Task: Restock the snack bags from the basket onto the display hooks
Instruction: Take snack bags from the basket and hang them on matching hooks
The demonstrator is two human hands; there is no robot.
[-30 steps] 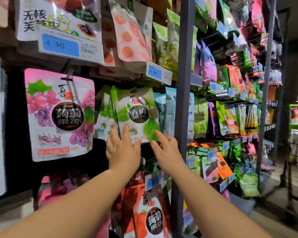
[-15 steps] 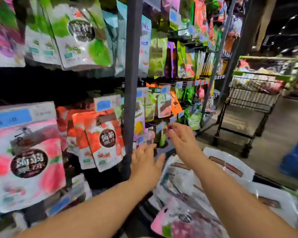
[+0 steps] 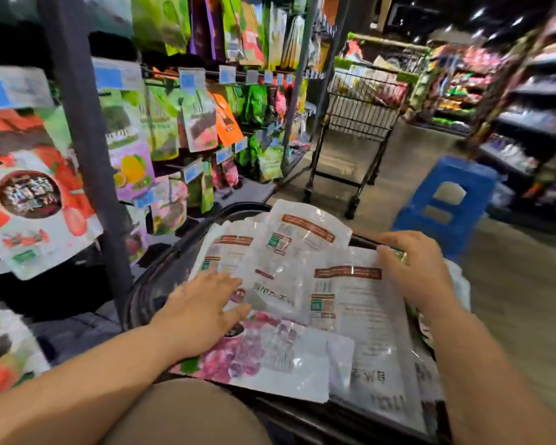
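1. While both grips are down at the basket (image 3: 154, 284), no bag is on its way to the rack (image 3: 84, 139).
2. Several bags (image 3: 289, 248) lie piled in the basket, most of them back side up, with a grape bag (image 3: 254, 354) nearest the person (so plenty is left to hang).
3. The left grip (image 3: 203, 313) is released: its fingers are fairly straight and rest flat on the pile, holding nothing.
4. The right grip (image 3: 414, 268) sits at the top edge of the rightmost bag (image 3: 366, 332) with its fingers bent. I cannot tell through the blur whether it pinches that bag or only touches it.
5. On the left, the rack already carries hanging bags on every row in view, with a strawberry bag (image 3: 29, 194) closest. Nothing shows which of them came from this basket.
6. My judgement is that the job is midway at best. This looks like the sorting-and-picking step, and the whole pile has yet to be lifted out and hung bag by bag.
7. A cart (image 3: 360, 114) and a blue stool (image 3: 446, 200) stand in the aisle beyond, well apart from the work.
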